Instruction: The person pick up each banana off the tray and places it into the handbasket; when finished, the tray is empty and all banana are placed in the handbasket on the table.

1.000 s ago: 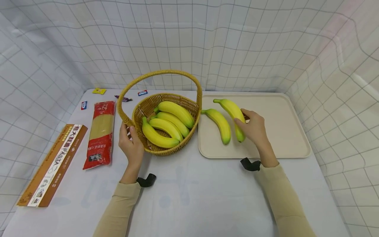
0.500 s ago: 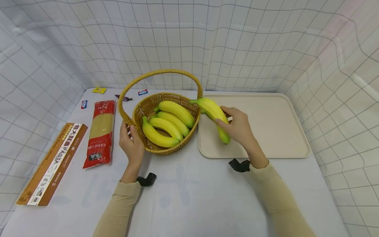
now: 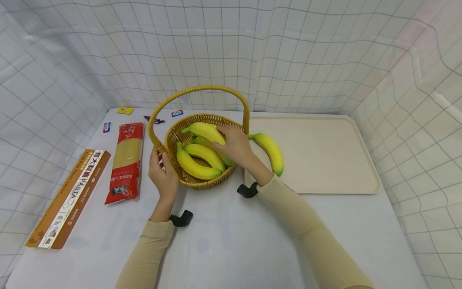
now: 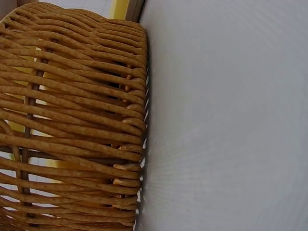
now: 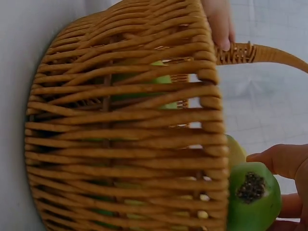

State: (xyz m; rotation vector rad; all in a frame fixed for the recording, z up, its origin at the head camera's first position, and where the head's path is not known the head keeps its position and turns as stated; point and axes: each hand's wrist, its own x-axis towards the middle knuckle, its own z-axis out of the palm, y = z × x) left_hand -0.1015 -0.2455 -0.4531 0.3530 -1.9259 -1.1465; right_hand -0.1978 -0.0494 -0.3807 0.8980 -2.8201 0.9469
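A woven wicker basket (image 3: 202, 186) with a tall arched handle (image 3: 207, 87) stands left of centre in the head view, with several yellow-green bananas (image 3: 196, 168) lying in it. My left hand (image 3: 164, 176) grips the basket at the left foot of its handle, thumb in front. My right hand (image 3: 236, 146) is over the basket's right side and holds a banana (image 3: 202, 131) above the others. In the right wrist view a banana's green end (image 5: 255, 197) shows at the rim beside my fingers. The left wrist view shows the basket's woven wall (image 4: 72, 106) close up.
One banana (image 3: 272, 152) lies at the left side of a beige tray (image 3: 328, 156) on the right. At the left are a red pasta packet (image 3: 126, 162) and a long brown pasta box (image 3: 68, 198). Several small wrapped sweets, one yellow (image 3: 124, 110), lie along the back.
My right hand has carried a banana leftward from the tray to above the basket, passing over the banana still on the tray. My left hand keeps its grip on the basket.
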